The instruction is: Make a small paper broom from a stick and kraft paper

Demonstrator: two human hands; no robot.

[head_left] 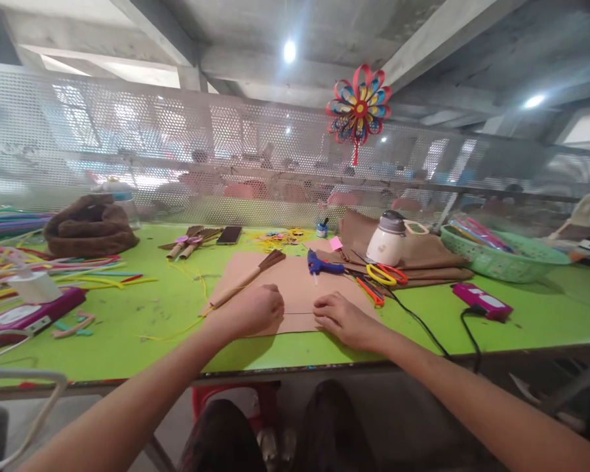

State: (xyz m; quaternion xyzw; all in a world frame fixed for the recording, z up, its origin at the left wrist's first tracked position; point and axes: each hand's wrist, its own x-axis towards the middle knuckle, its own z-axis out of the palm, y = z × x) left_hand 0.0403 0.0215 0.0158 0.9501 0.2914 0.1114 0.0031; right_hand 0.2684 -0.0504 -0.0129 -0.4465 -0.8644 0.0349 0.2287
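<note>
Just there, a brown sheet (299, 285) lay on the tabletop (118, 328) under the tightly curled left hand (262, 308) and half-open right hand (345, 321), a thin dark line (299, 314) between them; any grip was unclear.

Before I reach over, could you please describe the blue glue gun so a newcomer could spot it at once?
On the bright green table, find the flat light-brown sheet. The blue, pistol-shaped glue gun lies toward its far right, beyond the bare right hand. Its blue body sets it apart from the yellow-and-orange-handled scissors nearby.
</note>
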